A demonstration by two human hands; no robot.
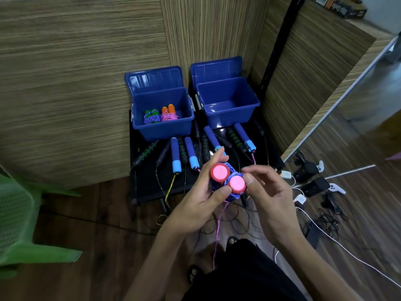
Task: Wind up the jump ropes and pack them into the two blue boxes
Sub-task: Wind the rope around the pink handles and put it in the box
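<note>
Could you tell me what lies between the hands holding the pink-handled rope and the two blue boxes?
In the head view, unwound jump ropes lie on the black mat there, between the left hand, right hand and blue boxes.

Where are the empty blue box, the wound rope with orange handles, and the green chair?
Empty blue plastic box (225,101): head view, inner back wall.
Wound pink rope with orange handles (169,115): head view, rope coil.
Green plastic chair (15,213): head view, backrest.
</note>
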